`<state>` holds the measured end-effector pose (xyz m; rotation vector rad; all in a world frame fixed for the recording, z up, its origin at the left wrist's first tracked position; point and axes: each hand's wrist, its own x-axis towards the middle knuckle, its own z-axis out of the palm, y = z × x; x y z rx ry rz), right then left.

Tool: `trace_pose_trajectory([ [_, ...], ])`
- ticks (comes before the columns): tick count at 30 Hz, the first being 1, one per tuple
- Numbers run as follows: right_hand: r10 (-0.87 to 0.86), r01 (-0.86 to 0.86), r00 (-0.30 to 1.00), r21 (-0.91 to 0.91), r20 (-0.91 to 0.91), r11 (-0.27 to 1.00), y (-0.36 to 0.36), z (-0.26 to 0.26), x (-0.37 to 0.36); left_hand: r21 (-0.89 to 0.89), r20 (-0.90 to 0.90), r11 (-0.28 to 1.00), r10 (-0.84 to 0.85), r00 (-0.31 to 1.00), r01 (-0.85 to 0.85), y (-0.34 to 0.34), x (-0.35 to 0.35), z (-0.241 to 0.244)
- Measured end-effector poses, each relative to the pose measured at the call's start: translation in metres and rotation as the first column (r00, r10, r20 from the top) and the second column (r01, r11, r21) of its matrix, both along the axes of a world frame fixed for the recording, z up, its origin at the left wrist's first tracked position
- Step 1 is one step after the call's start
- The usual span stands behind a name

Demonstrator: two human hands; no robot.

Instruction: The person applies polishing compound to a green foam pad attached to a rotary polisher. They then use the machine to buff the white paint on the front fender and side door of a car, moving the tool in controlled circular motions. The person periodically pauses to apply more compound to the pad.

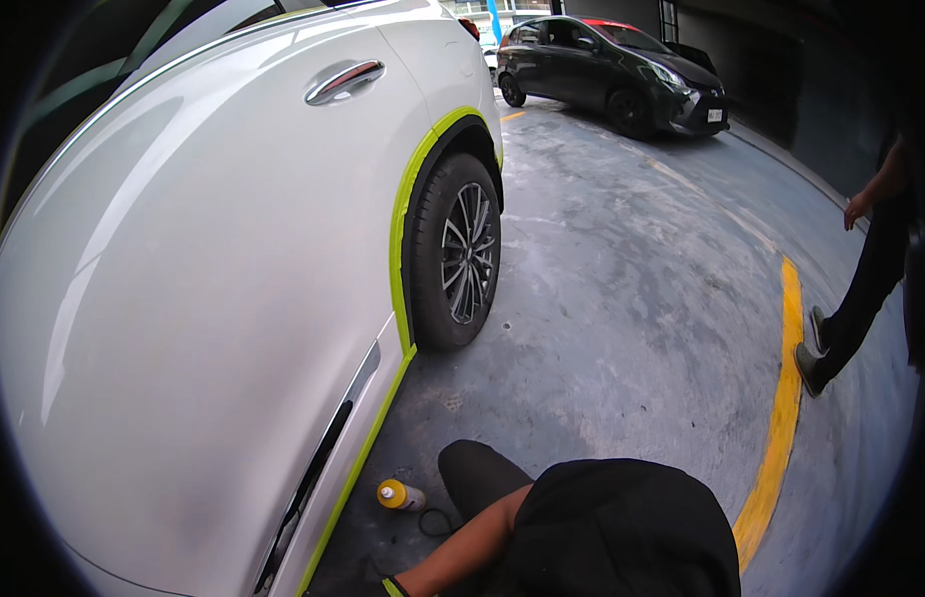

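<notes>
My left hand is out of view. A bare forearm, apparently my right, reaches from a black sleeve towards the bottom edge. My right hand [358, 581] seems to be in a dark glove with a lime-edged cuff, beside the white car's sill; it is cut off and too dark to read. Lime-green masking tape [397, 246] lines the wheel arch and the sill of the white car's door panel [231, 298]. A bottle with a yellow top and a white nozzle [401, 495] is on the floor near my bent knee, beside a thin black loop [436, 522].
The car's rear wheel [462, 254] stands ahead, and a dark hatchback [612, 74] is parked farther back. At the right, a person [865, 276] in dark trousers stands by a yellow floor line [787, 388]. The door has a chrome handle [345, 82].
</notes>
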<state>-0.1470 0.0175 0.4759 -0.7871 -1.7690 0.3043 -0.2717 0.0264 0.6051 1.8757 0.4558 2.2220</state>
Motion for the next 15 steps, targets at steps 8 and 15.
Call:
trace_pose_trajectory([
  [8,0.083,-0.069,0.994,0.192,-0.066,0.979,0.003,0.015,0.038,0.080,-0.068,0.997,-0.002,0.998,0.007,-0.008,0.014,0.011],
  [15,0.059,-0.063,0.998,0.113,0.038,0.992,-0.009,0.016,0.050,-0.066,0.099,0.998,-0.009,0.995,0.016,-0.040,0.036,0.022],
])
